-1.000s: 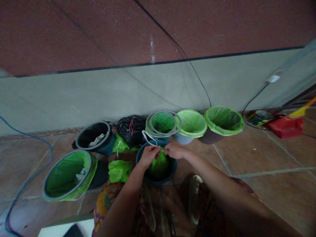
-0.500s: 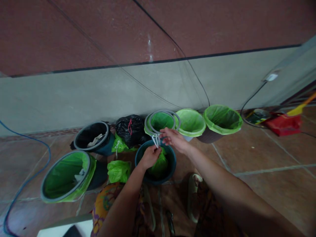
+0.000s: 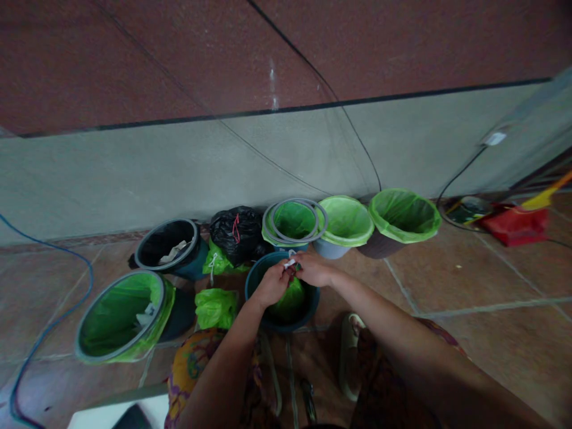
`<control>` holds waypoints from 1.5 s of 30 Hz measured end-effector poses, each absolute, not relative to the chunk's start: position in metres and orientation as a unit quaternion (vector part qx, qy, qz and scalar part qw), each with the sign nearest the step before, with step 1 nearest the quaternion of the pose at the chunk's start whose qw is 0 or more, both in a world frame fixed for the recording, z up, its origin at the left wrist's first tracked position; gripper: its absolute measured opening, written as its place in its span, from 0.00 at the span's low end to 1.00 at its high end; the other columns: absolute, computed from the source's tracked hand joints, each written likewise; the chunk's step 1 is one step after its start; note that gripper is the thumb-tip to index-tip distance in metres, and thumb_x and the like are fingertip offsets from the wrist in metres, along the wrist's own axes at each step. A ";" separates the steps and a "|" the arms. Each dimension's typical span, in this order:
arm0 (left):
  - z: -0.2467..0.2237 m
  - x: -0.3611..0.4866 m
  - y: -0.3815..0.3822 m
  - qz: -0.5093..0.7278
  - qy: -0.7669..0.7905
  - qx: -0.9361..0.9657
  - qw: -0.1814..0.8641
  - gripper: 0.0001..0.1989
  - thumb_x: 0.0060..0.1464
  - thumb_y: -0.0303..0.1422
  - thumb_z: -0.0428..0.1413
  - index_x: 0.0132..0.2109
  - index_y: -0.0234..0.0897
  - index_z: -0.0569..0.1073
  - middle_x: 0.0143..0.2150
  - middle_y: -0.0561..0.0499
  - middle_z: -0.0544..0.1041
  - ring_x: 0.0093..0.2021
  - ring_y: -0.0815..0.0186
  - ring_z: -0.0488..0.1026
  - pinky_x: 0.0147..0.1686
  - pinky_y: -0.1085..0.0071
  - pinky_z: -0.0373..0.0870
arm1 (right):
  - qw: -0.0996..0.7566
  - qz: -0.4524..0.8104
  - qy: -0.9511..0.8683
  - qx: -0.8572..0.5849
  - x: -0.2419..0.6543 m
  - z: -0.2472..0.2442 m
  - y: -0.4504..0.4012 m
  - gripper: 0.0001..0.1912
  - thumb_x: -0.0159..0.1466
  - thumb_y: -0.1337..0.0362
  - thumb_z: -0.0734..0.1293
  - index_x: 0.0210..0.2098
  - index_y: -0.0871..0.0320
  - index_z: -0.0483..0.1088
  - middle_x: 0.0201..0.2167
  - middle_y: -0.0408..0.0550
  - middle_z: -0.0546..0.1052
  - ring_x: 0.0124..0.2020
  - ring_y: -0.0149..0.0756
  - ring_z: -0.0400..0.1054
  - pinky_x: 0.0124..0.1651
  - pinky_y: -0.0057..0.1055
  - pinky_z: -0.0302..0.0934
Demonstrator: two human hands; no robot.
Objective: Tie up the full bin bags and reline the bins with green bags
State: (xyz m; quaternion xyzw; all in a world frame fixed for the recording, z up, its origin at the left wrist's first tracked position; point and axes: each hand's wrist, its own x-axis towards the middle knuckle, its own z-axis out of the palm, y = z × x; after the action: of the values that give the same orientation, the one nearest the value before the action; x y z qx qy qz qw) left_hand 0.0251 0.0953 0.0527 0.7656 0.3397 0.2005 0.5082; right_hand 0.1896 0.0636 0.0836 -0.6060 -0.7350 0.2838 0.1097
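Observation:
A dark blue bin (image 3: 315, 305) stands on the floor between my feet, with a bright green garbage bag (image 3: 289, 302) gathered inside it. Over the bin's mouth, my left hand (image 3: 272, 286) is closed on the bag's white drawstring (image 3: 290, 261). My right hand (image 3: 314, 269) meets it from the other side, fingers pinched on the same drawstring. Both sets of fingertips touch or nearly touch, and they partly cover the string and the bag's neck.
Lined bins, one green-lined (image 3: 343, 220) and one brown (image 3: 379, 245), stand along the wall, near a bin topped with loose grey rings (image 3: 322, 229). A tied black bag (image 3: 236, 232), small green bag (image 3: 215, 307) and two more bins lie left. A red dustpan (image 3: 518, 225) is right.
My right hand has moved left and down from beside the drawstring and closed on it. The upright white loops are now drawn down between both hands.

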 end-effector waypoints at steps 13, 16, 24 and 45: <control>0.057 0.027 0.098 0.252 0.504 0.474 0.677 0.08 0.47 0.31 0.60 0.36 0.32 0.77 0.27 0.50 0.78 0.24 0.70 0.72 0.23 0.76 0.64 | 0.084 0.274 -0.715 -0.638 0.185 0.098 0.062 0.14 0.68 0.64 0.59 0.38 0.59 0.77 0.30 0.47 0.78 0.33 0.31 0.69 0.35 0.25 0.54; 0.061 0.024 0.099 0.266 0.518 0.433 0.688 0.09 0.41 0.29 0.62 0.34 0.31 0.77 0.25 0.50 0.77 0.25 0.70 0.73 0.24 0.76 0.64 | 0.079 0.286 -0.717 -0.631 0.183 0.101 0.060 0.14 0.67 0.64 0.60 0.37 0.59 0.77 0.28 0.45 0.78 0.31 0.30 0.68 0.33 0.25 0.52; 0.045 0.023 0.101 0.298 0.482 0.561 0.603 0.03 0.38 0.26 0.60 0.26 0.33 0.77 0.23 0.53 0.75 0.25 0.70 0.69 0.28 0.73 0.65 | 0.013 0.285 -0.740 -0.609 0.181 0.092 0.058 0.12 0.66 0.63 0.62 0.36 0.57 0.79 0.30 0.47 0.79 0.32 0.33 0.70 0.33 0.26 0.53; 0.047 0.030 0.090 0.316 0.448 0.754 0.361 0.13 0.51 0.22 0.53 0.42 0.37 0.77 0.41 0.47 0.79 0.43 0.63 0.75 0.48 0.67 0.69 | 0.232 0.475 -0.510 -0.678 0.169 0.079 0.065 0.12 0.65 0.73 0.56 0.34 0.61 0.71 0.21 0.41 0.70 0.20 0.26 0.64 0.24 0.22 0.55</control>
State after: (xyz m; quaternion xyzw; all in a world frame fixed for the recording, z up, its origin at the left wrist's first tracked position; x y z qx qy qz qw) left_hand 0.0295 0.0901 0.0468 0.7542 0.4482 0.3159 0.3614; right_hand 0.1691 0.0649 0.0794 -0.6783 -0.5101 0.4754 0.2318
